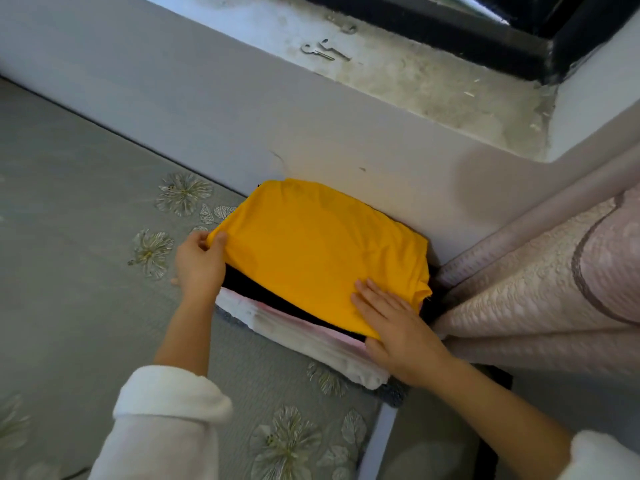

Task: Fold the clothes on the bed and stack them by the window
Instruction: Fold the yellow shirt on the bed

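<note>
A folded yellow garment (318, 251) lies on top of a stack against the wall below the window sill. Under it show a black garment (256, 289), a pink layer (332, 336) and white folded clothes (311, 344). My left hand (199, 261) pinches the yellow garment's left corner between thumb and fingers. My right hand (394, 327) lies flat with straight fingers on the garment's near right corner, pressing it down.
The stack sits on a grey bed cover with flower patterns (86, 237). A pink textured curtain (554, 271) hangs right beside the stack. Keys (323, 50) lie on the dusty window sill (433, 84) above. A dark window frame (485, 32) runs along the top.
</note>
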